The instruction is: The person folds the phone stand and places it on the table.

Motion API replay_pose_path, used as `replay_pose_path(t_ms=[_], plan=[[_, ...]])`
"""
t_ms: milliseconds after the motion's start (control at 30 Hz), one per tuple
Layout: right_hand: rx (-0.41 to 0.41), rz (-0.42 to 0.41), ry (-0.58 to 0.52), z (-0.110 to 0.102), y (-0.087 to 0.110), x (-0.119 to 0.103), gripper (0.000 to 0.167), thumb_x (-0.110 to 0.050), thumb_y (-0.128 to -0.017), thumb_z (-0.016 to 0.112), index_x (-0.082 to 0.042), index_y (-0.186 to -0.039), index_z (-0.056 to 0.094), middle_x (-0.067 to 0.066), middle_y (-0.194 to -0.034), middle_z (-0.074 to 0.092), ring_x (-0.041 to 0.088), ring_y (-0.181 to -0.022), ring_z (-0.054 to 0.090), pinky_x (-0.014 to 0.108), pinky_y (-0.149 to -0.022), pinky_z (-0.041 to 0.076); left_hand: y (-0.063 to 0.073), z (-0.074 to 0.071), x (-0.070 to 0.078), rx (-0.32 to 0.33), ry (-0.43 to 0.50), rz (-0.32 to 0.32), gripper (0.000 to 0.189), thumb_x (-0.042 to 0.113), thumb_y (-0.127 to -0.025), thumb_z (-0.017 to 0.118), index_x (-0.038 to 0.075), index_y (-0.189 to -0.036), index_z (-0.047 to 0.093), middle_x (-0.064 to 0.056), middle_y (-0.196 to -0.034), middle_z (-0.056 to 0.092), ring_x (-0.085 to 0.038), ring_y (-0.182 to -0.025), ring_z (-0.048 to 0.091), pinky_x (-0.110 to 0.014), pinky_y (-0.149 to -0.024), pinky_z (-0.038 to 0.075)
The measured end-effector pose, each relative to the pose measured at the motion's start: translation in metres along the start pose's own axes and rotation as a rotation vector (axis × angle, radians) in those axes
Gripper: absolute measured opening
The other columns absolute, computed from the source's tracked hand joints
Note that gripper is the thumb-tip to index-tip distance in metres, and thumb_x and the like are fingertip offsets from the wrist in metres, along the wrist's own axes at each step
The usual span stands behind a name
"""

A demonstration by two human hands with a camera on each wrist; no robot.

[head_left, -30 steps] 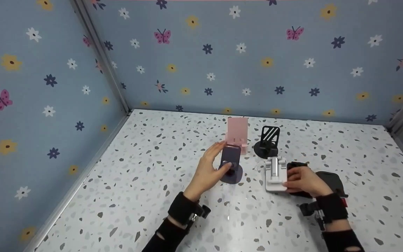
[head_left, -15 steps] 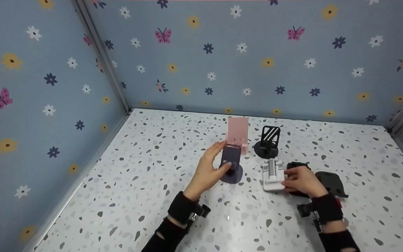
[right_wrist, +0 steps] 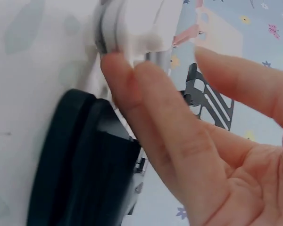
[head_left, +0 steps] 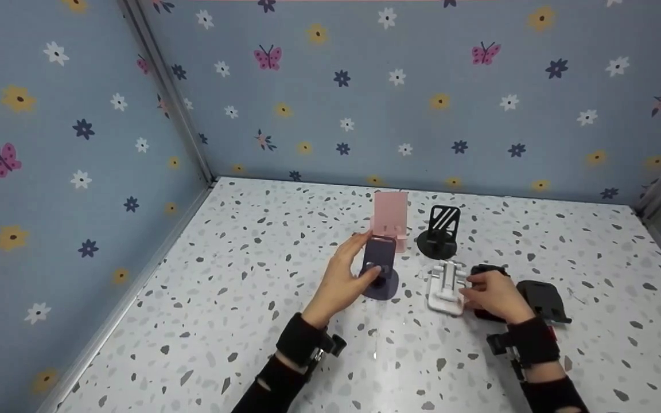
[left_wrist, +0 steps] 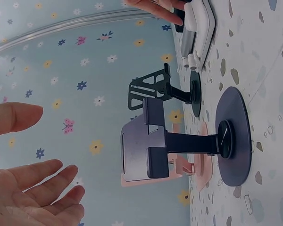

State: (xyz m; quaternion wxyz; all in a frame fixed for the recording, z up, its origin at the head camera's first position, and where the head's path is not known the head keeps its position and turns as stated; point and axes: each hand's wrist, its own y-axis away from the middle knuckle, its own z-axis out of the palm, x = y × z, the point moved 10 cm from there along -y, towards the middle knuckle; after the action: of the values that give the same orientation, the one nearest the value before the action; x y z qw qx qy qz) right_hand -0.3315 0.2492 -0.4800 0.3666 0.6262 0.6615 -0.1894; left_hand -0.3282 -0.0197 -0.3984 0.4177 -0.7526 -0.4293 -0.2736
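- My left hand (head_left: 339, 287) is spread, thumb apart from the fingers, just beside the purple stand (head_left: 380, 252) without gripping it; the stand's broad base probably keeps it upright unaided.
- My right hand (head_left: 497, 295) extends straight fingers that appear to touch the white stand (head_left: 445, 299), thumb held clear; folded low on the tabletop (head_left: 238, 275), that stand seems steady without a pinch.
- The pink stand (head_left: 391, 211) and black stand (head_left: 444, 221) stand upright behind, presumably steadied by their own bases.
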Motion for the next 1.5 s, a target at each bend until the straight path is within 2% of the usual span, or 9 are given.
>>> replay_pose_path(t_ms=[233,333,467,667,800,1100,1200,1367,1500], plan=[[0.076,-0.103,0.164,0.000,0.007,-0.023,0.055,-0.012,-0.078,0.081,0.016,-0.121,0.060,0.035,-0.110,0.067,0.045,-0.102,0.067,0.051,-0.087,0.058,0.000,0.000,-0.001,-0.001,-0.006,-0.005,0.066,0.018,-0.087,0.068,0.001,-0.146,0.044,-0.023,-0.149,0.046,-0.041,-0.143,0.036,-0.060,-0.119,0.026],[0.105,-0.114,0.208,0.006,0.008,-0.029,0.041,-0.006,-0.069,0.085,0.013,-0.102,0.068,0.025,-0.089,0.072,0.035,-0.078,0.069,0.042,-0.069,0.060,0.000,0.000,-0.001,0.001,-0.004,0.003,0.066,0.018,-0.087,0.068,0.000,-0.146,0.044,-0.023,-0.149,0.047,-0.042,-0.142,0.036,-0.061,-0.119,0.027],[0.151,-0.110,0.271,0.014,0.009,-0.033,0.024,0.001,-0.062,0.085,0.001,-0.072,0.063,0.006,-0.065,0.063,0.018,-0.058,0.055,0.030,-0.052,0.047,0.000,0.000,-0.002,0.000,-0.009,0.004,0.066,0.018,-0.088,0.068,0.000,-0.146,0.044,-0.022,-0.149,0.047,-0.041,-0.143,0.036,-0.059,-0.119,0.027],[0.226,-0.142,0.398,0.018,0.009,-0.037,0.024,0.008,-0.063,0.079,-0.003,-0.064,0.058,0.007,-0.061,0.058,0.022,-0.058,0.054,0.039,-0.052,0.048,0.000,-0.001,-0.004,0.002,-0.024,0.012,0.064,0.016,-0.088,0.068,0.000,-0.146,0.044,-0.022,-0.148,0.048,-0.041,-0.142,0.037,-0.058,-0.120,0.028],[0.245,-0.172,0.417,0.016,0.010,-0.038,0.025,0.008,-0.063,0.080,-0.003,-0.066,0.058,0.008,-0.063,0.058,0.026,-0.060,0.057,0.043,-0.054,0.049,-0.001,-0.001,-0.007,0.004,-0.029,0.008,0.065,0.016,-0.088,0.067,0.000,-0.146,0.044,-0.022,-0.148,0.048,-0.041,-0.142,0.037,-0.057,-0.120,0.027],[0.214,-0.170,0.403,0.012,0.009,-0.034,0.022,0.013,-0.063,0.072,-0.003,-0.068,0.059,0.007,-0.065,0.057,0.024,-0.061,0.056,0.037,-0.053,0.048,-0.001,0.001,-0.021,0.005,-0.050,-0.008,0.064,0.017,-0.088,0.067,-0.004,-0.144,0.045,-0.026,-0.147,0.046,-0.043,-0.140,0.040,-0.059,-0.119,0.029],[0.189,-0.153,0.404,0.009,0.011,-0.035,0.019,0.007,-0.069,0.075,0.004,-0.085,0.067,0.013,-0.074,0.063,0.028,-0.067,0.060,0.043,-0.060,0.054,-0.001,0.002,-0.028,0.005,-0.044,-0.022,0.064,0.017,-0.087,0.067,-0.004,-0.144,0.045,-0.027,-0.147,0.047,-0.043,-0.139,0.041,-0.059,-0.118,0.030],[0.217,-0.190,0.419,0.000,0.017,-0.045,0.045,-0.008,-0.079,0.078,0.009,-0.119,0.065,0.028,-0.101,0.070,0.040,-0.082,0.067,0.054,-0.075,0.058,-0.001,0.009,-0.043,-0.032,-0.009,-0.083,0.063,0.017,-0.091,0.064,-0.005,-0.146,0.041,-0.026,-0.149,0.045,-0.042,-0.139,0.041,-0.056,-0.119,0.031],[0.208,-0.228,0.399,-0.001,0.019,-0.052,0.043,-0.011,-0.083,0.076,0.009,-0.119,0.064,0.021,-0.080,0.069,0.026,-0.061,0.063,0.038,-0.055,0.054,0.001,0.020,-0.056,-0.102,0.093,-0.175,0.063,0.016,-0.097,0.057,-0.006,-0.150,0.032,-0.025,-0.152,0.041,-0.041,-0.141,0.040,-0.052,-0.120,0.032]])
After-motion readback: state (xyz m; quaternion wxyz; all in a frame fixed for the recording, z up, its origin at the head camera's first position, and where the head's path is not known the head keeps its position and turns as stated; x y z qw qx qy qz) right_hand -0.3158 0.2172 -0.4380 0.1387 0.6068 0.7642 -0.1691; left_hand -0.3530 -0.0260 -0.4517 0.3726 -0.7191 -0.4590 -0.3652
